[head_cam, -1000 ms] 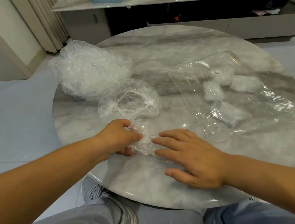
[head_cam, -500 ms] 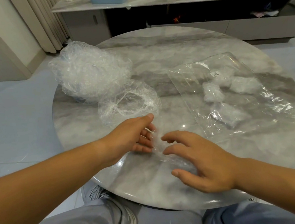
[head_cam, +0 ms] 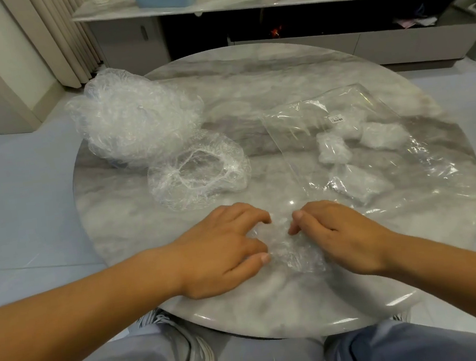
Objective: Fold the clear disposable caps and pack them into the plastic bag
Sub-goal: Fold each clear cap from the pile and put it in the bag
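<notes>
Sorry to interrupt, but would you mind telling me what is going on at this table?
A person is folding a clear cap at the near edge of the table, holding it with the left hand and the right hand. An open cap lies just beyond, with a pile of unfolded ones at the far left. The bag on the right already holds several folded caps.

Soft even light, glare on tabletop (head_cam: 291, 203)
</notes>
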Demonstrator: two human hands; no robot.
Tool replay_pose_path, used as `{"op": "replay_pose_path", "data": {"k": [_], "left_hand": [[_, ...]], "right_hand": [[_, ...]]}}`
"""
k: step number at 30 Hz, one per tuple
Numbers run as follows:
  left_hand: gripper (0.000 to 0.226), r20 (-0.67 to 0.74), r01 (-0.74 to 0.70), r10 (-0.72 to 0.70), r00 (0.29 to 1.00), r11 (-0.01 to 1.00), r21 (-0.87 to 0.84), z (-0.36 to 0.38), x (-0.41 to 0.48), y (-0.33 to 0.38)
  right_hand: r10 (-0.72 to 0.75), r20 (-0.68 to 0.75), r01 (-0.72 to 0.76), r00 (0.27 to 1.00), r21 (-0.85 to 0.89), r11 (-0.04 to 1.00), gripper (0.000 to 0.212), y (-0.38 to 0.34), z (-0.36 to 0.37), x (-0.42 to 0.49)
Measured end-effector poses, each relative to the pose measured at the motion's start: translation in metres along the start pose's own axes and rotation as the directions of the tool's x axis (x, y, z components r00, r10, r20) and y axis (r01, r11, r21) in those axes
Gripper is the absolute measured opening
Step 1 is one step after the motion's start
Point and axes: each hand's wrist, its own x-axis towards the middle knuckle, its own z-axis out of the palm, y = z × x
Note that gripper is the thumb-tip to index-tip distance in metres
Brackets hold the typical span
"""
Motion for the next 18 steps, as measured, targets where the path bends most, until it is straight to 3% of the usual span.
{"op": "replay_pose_path", "data": {"k": [5,9,13,18], "left_hand": [[0.050,0.008,-0.069,0.069,0.998,0.997,0.018,0.003,0.000,-0.003],[0.062,0.010,-0.060,0.061,0.998,0.997,-0.038,0.003,-0.003,-0.005],[0.069,0.046,-0.048,0.053,0.998,0.993,-0.108,0.003,-0.004,-0.004],[0.069,0.145,-0.101,0.096,0.985,0.994,0.027,0.008,-0.006,-0.004]], "right_hand": [[0.124,-0.033,-0.110,0.992,0.280,0.954,0.042,-0.003,-0.005,0.006],[0.148,-0.025,-0.142,0.989,0.168,0.976,0.024,-0.004,-0.012,0.017],[0.199,0.090,-0.206,0.976,0.072,0.976,0.033,-0.002,-0.011,0.022],[0.259,0.179,-0.269,0.949,0.036,0.962,0.059,-0.003,-0.009,0.027]]}}
